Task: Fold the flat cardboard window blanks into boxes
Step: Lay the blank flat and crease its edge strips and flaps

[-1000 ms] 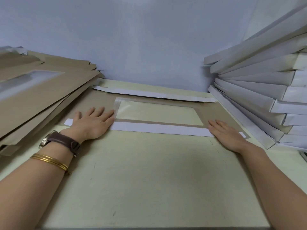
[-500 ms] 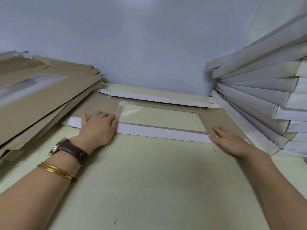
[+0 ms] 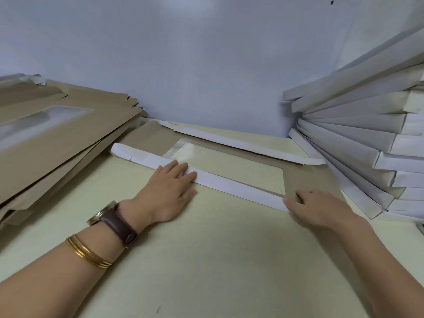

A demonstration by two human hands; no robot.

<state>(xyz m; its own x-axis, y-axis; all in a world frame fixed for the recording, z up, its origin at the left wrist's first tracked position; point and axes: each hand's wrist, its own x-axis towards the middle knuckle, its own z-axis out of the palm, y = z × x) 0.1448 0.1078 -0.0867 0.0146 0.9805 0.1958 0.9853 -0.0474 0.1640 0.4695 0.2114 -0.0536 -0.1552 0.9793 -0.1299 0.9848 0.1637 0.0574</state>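
Observation:
A brown cardboard window blank (image 3: 306, 177) lies flat on the table, its clear film window (image 3: 229, 164) in the middle. The near white flap (image 3: 231, 183) is folded over onto the blank, and the far white flap (image 3: 241, 144) is folded along the back edge. My left hand (image 3: 169, 191) presses flat on the near flap, fingers straight, left of the window's middle. At the flap's right end lies my right hand (image 3: 317, 208), fingers on the brown panel and thumb along the flap's edge.
A thick slanted pile of flat brown window blanks (image 3: 57, 138) fills the left side. A leaning stack of folded white boxes (image 3: 358, 136) stands at the right, close to the blank. The pale table (image 3: 206, 260) stretches toward me; a blue wall closes the back.
My left hand has slid right along the near flap, leaving the flap's left end uncovered. My right hand stays at the right end, its fingers now turned more to the left.

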